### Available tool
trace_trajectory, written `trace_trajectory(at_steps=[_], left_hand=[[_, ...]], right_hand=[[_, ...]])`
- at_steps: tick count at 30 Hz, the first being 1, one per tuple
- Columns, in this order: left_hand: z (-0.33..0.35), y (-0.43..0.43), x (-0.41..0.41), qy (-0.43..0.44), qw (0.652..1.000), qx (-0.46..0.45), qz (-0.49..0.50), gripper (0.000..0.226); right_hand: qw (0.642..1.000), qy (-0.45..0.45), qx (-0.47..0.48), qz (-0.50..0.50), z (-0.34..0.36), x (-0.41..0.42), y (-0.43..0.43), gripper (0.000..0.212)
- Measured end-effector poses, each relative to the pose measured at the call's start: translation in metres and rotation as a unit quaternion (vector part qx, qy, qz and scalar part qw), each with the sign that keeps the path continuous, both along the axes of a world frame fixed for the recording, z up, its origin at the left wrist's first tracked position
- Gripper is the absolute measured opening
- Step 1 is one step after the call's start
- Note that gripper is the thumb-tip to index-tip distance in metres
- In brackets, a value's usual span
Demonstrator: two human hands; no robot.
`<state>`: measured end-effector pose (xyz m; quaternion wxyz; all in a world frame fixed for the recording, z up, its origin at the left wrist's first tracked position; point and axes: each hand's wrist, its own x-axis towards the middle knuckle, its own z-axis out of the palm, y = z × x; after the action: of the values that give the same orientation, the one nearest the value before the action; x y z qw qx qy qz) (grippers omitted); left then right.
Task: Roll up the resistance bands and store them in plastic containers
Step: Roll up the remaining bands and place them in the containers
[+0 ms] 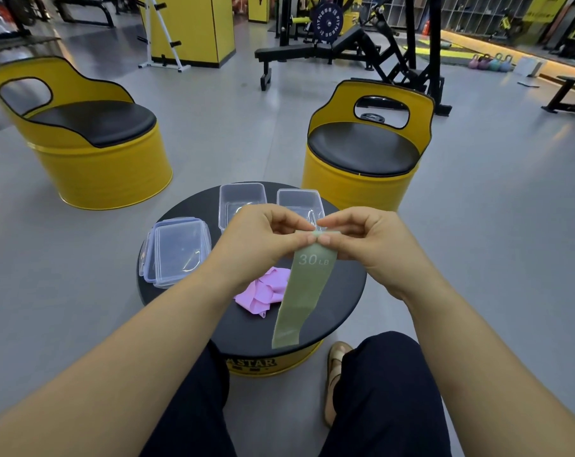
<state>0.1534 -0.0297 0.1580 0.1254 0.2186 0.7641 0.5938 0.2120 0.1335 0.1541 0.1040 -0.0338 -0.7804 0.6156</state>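
My left hand (263, 239) and my right hand (368, 245) meet in front of me, knuckles up. The fingertips (307, 238) of both are curled in and pinching the top edge of the green resistance band (299, 291). That edge looks turned over into a small first fold between my thumbs, though I cannot tell how many turns it has. Below my fingers the band hangs flat and unrolled, with "30 LB" printed just under my grip. Its free end reaches down toward my knees, past the near rim of the round black table (338, 311). Just under my left wrist, the pink band (263, 293) lies crumpled on the tabletop, touching the hanging green one on its left side. Beyond my fingertips stand two clear plastic containers, one (241, 199) behind my left knuckles and the other (301, 201) behind the pinch itself. Both are open at the top. Out to the left of my left hand, the clear clip lids (177, 249) lie flat on the table, seemingly stacked. Farther off, beyond the table, two yellow barrel seats stand on the grey floor, one (91, 133) to each side (365, 150) of my hands.
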Motion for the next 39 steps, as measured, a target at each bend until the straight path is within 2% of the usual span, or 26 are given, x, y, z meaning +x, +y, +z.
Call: trace_trajectory(at_steps=[7, 11, 19, 22, 26, 28, 33, 39], left_hand=[[-0.0039, 0.0015, 0.0039, 0.046, 0.999, 0.023, 0.015, 0.006], [-0.0019, 0.0004, 0.0017, 0.044, 0.999, 0.03, 0.009, 0.007], [-0.0004, 0.0017, 0.0024, 0.04, 0.998, 0.038, 0.01, 0.008], [0.0014, 0.0018, 0.0029, 0.023, 0.998, 0.051, 0.004, 0.008], [0.0023, 0.0022, 0.0026, 0.016, 0.998, 0.06, -0.001, 0.012], [0.0022, 0.0026, 0.0025, 0.015, 0.998, 0.059, -0.002, 0.013], [0.0016, 0.0038, 0.0031, 0.007, 0.998, 0.055, -0.001, 0.018], [0.0021, 0.0032, 0.0035, -0.021, 0.998, 0.052, -0.019, 0.016]], right_hand=[[0.999, -0.031, -0.001, 0.019, 0.0025, 0.0021, 0.0019, 0.012], [0.999, -0.034, -0.006, 0.023, 0.0013, 0.0028, 0.0031, 0.019], [1.0, 0.005, -0.028, 0.005, -0.0021, 0.0014, -0.0007, 0.011], [1.0, 0.012, -0.029, 0.003, -0.0013, 0.001, 0.0008, 0.014], [0.999, 0.004, -0.045, 0.012, 0.002, 0.0025, 0.005, 0.031], [0.998, -0.004, -0.053, 0.016, 0.0037, 0.0033, 0.0062, 0.034], [0.998, -0.013, -0.064, 0.016, 0.0048, 0.0045, 0.0066, 0.017], [0.998, -0.002, -0.062, 0.004, 0.0015, 0.0036, 0.005, 0.015]])
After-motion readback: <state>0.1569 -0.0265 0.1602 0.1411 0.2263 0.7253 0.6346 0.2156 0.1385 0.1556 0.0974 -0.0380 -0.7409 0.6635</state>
